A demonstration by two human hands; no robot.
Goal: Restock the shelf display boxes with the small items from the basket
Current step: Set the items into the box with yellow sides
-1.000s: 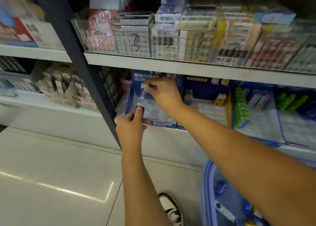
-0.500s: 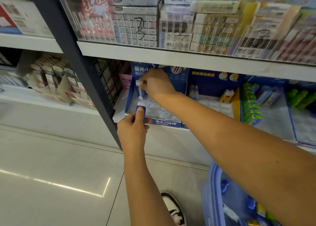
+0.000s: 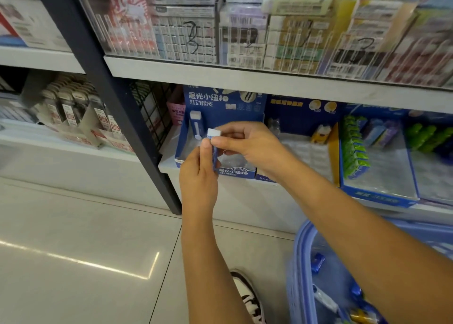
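A blue display box [image 3: 236, 172] with white print stands at the left end of the lower shelf. One blue-and-white push eraser [image 3: 196, 125] stands upright in its back left corner. In front of the box, both hands pinch a second blue push eraser with a white tip [image 3: 213, 137]. My left hand [image 3: 199, 174] grips its lower part with thumb up. My right hand [image 3: 247, 147] holds its upper end from the right. The blue basket [image 3: 297, 269] sits at the lower right with several small blue items inside.
A dark upright post [image 3: 127, 117] runs just left of the box. More blue display boxes [image 3: 377, 196] with green and yellow items fill the shelf to the right. Packed clear dividers sit on the shelf above [image 3: 245, 76]. My shoe [image 3: 247, 296] rests on the tiled floor.
My right hand has come back from the rear of the box, leaving one eraser standing there. Both hands now meet on a second eraser in front of the box.
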